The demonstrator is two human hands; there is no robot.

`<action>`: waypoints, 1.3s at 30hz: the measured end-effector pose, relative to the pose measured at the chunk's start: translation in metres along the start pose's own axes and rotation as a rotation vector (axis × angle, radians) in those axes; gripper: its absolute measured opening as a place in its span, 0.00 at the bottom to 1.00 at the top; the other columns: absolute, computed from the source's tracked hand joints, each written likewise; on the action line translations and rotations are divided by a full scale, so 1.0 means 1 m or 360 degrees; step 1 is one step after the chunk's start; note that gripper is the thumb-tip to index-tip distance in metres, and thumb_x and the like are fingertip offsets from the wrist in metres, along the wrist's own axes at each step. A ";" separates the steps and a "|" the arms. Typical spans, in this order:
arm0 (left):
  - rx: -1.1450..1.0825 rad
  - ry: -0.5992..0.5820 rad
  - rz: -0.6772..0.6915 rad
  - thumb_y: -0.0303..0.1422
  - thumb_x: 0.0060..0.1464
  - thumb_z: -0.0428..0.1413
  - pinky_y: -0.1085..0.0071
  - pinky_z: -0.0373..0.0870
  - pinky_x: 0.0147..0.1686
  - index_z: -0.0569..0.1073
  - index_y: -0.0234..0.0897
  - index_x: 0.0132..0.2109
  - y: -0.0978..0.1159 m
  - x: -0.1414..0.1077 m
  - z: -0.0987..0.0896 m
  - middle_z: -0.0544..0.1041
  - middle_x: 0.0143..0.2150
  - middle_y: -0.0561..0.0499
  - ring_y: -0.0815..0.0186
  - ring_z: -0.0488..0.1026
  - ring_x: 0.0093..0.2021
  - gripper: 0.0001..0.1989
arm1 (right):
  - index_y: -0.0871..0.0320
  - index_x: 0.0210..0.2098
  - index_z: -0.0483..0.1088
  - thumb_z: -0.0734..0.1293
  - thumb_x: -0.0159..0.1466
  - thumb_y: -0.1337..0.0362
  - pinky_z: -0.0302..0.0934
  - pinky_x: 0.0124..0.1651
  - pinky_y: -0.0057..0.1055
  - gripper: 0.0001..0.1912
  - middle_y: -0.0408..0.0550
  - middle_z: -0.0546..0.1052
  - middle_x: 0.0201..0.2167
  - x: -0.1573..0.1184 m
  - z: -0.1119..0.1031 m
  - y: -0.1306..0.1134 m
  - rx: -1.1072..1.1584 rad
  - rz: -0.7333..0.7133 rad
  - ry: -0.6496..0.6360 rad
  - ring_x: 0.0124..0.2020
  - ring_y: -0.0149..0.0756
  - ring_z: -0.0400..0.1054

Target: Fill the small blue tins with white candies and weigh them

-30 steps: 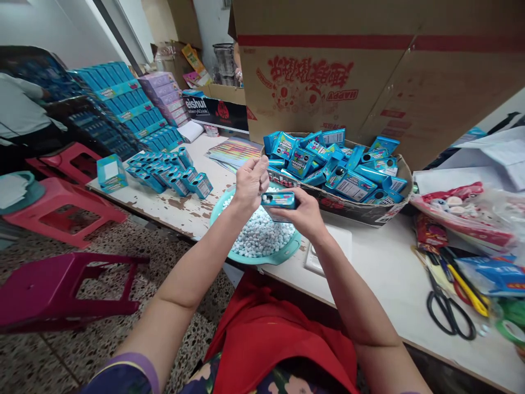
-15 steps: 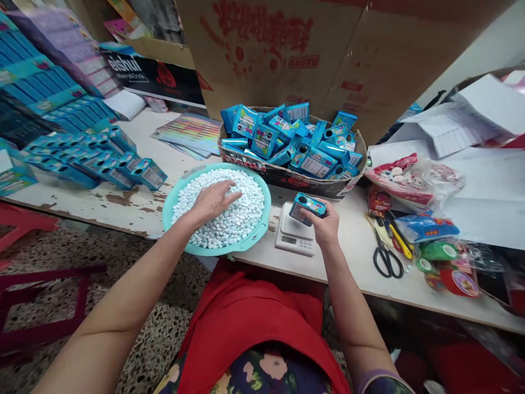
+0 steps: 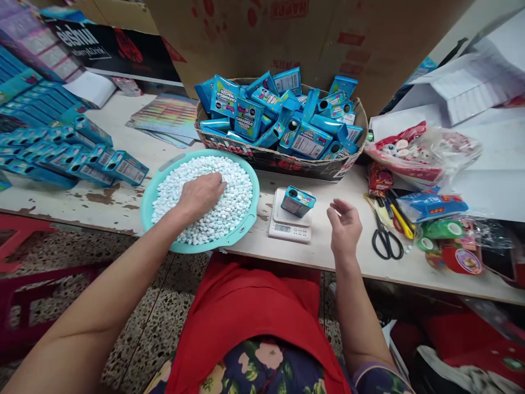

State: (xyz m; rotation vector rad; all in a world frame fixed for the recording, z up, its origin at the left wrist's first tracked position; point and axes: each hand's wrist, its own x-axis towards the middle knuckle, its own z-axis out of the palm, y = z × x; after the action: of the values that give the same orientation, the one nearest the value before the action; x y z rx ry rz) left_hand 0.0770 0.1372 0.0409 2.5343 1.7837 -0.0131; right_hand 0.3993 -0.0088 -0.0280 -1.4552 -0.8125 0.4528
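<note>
My left hand (image 3: 202, 196) is down in a turquoise basin (image 3: 243, 232) full of small white candies (image 3: 197, 232). Its fingers curl into the candies, and the fingertips are partly hidden among them. A small blue candy box (image 3: 297, 201) with a round dark hole at one end rests on the white digital scale (image 3: 289, 232). To the right of the scale, my right hand (image 3: 345, 223) hovers over the table with its fingers apart and nothing in it. The numbers on the scale's display are too small to read.
Behind the scale stands a cardboard tray (image 3: 287, 164) heaped with blue candy boxes. More boxes (image 3: 88, 158) line the table's left side. Black-handled scissors (image 3: 386, 241), a bag of sweets (image 3: 410, 158) and tape rolls (image 3: 447, 229) lie right. A large carton (image 3: 254, 38) rises behind.
My right hand has let go of the blue candy box, now on the scale, and moved right. My left hand's fingers have curled into the candies. The view has shifted somewhat.
</note>
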 end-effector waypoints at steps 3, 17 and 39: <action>-0.0360 0.0210 -0.0126 0.41 0.60 0.48 0.66 0.61 0.33 0.71 0.39 0.37 -0.011 0.005 0.003 0.75 0.34 0.47 0.58 0.71 0.35 0.13 | 0.58 0.44 0.71 0.73 0.55 0.55 0.67 0.52 0.46 0.21 0.51 0.76 0.42 -0.019 -0.028 0.008 -0.0158 0.0064 0.0142 0.44 0.39 0.72; -0.2963 0.0277 -0.1042 0.50 0.58 0.53 0.76 0.36 0.13 0.61 0.39 0.23 -0.032 0.028 -0.028 0.54 0.15 0.55 0.74 0.42 0.17 0.24 | 0.58 0.42 0.73 0.71 0.58 0.58 0.67 0.52 0.44 0.14 0.50 0.74 0.40 -0.049 -0.050 0.034 -0.0422 0.0089 0.0232 0.42 0.38 0.71; -0.3173 0.0226 -0.0295 0.55 0.47 0.60 0.79 0.51 0.13 0.62 0.36 0.25 0.180 0.051 -0.011 0.57 0.17 0.60 0.78 0.57 0.14 0.26 | 0.52 0.47 0.71 0.73 0.56 0.55 0.65 0.49 0.39 0.20 0.48 0.78 0.44 0.002 0.057 -0.039 -0.0560 -0.0443 -0.0563 0.45 0.42 0.72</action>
State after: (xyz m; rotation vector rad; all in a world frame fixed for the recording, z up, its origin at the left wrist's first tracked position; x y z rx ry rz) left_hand 0.2631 0.1250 0.0555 0.8525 0.8541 1.1914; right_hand 0.3522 0.0278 0.0062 -1.5714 -1.4144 0.3707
